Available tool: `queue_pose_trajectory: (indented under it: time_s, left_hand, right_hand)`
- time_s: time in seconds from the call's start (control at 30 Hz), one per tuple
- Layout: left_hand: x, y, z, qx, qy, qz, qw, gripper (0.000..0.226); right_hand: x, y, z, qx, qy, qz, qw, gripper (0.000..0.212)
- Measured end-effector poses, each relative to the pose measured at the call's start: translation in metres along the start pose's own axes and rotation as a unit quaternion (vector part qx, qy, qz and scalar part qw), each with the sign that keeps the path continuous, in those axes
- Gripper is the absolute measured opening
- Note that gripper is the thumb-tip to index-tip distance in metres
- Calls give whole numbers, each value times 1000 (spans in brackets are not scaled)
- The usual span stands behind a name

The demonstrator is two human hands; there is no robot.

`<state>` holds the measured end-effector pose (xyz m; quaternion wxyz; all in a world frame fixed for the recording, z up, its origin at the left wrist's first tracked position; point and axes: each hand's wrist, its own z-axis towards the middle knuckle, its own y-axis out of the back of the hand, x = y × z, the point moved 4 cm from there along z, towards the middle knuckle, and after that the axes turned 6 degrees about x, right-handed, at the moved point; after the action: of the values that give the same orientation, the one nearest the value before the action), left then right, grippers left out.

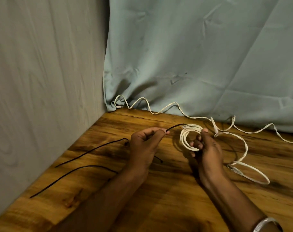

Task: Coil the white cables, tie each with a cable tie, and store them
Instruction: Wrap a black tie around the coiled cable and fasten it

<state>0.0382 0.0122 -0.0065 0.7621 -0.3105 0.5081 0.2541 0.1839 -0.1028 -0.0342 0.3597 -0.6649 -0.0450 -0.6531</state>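
Surface: wooden table (159, 190), cloth behind.
Right hand (207, 148): you pinch the coil (187, 139).
Left hand (145, 144): grips the tie (174, 126).
Coil: light, springy; hold across loops.

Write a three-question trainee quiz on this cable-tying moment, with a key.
1. True or false: the right hand holds a coiled white cable.
2. What does the left hand pinch? A) black cable tie B) scissors C) tape
3. Fill in: two more black ties lie on the wooden ____.

Key: 1 true; 2 A; 3 table.
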Motion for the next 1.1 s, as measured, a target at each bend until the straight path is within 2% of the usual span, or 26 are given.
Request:
queue_pose_trajectory:
  time_s: [0.1,0.4,0.5,0.63,0.8,0.97,1.1]
  left_hand:
    - [2,0,-1,0,13,9,1000,13]
    - [7,0,-3,-19,25,45,999,11]
    - [9,1,-3,-15,34,52,998,9]
    - [17,-3,-4,7,68,65,996,9]
    - [19,-14,-7,64,156,-74,983,16]
    - [22,-25,-11,125,185,-183,957,35]
    - [25,-34,-16,100,202,-255,940,17]
  right_hand:
    - [-6,2,4,-4,-30,43,999,34]
    - [-8,3,5,2,-31,28,999,34]
    - [-6,-1,3,15,-16,-10,1000,37]
    - [4,-19,-11,80,59,-124,987,38]
    - [0,-35,-25,178,135,-260,939,39]
    - [5,-35,-27,196,181,-339,902,45]
    - [0,-35,-26,209,170,-359,894,34]
